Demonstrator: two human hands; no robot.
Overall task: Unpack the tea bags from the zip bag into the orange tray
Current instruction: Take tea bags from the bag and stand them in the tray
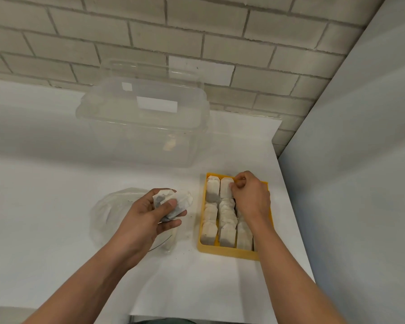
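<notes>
The orange tray (229, 253) sits on the white table right of centre, with several pale tea bags (209, 230) standing in rows inside it. My right hand (250, 197) is over the tray's far right part, fingers curled, pinching the top of a tea bag (226, 187) in the back row. My left hand (147, 218) hovers left of the tray and grips a small bunch of tea bags (175, 202) between thumb and fingers. The clear zip bag (108, 213) lies crumpled on the table under and behind my left hand.
A large clear plastic box (145, 122) with its lid on stands at the back of the table against the brick wall. A grey wall panel (360, 160) runs along the table's right edge. Small tea crumbs dot the table near the tray.
</notes>
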